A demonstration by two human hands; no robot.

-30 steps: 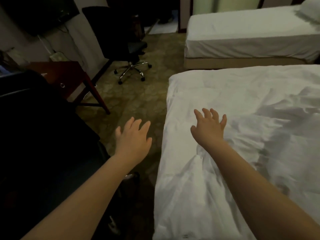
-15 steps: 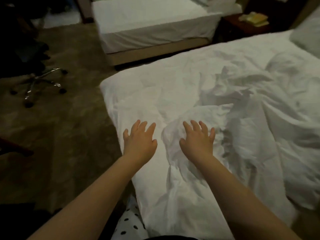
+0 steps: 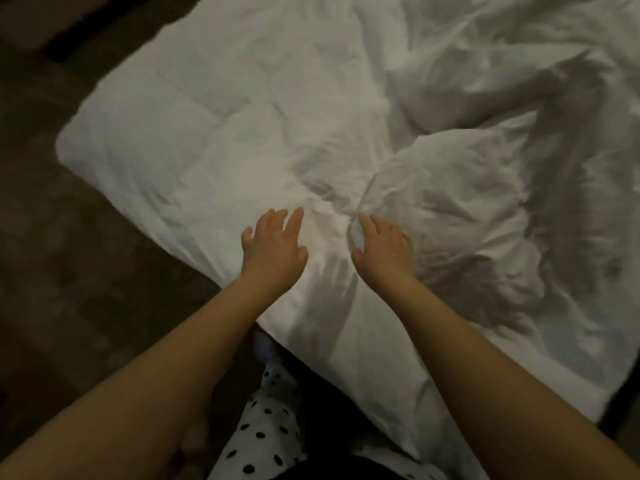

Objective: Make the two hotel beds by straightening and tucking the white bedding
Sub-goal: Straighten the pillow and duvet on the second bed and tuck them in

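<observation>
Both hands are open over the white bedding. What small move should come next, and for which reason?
Probably press both palms down and sweep them apart. The left hand and the right hand are open, grip nothing, and flank a bunched crease in the white duvet near its close edge; smoothing it there seems the natural start, before the heavier wrinkles farther right.

The white bedding point(image 3: 263, 109) is running off the frame's top and right edges. The polka-dot clothing point(image 3: 263, 434) is being cut off at the bottom. Dimness is blurring the carpet point(image 3: 52, 289) at left.
</observation>
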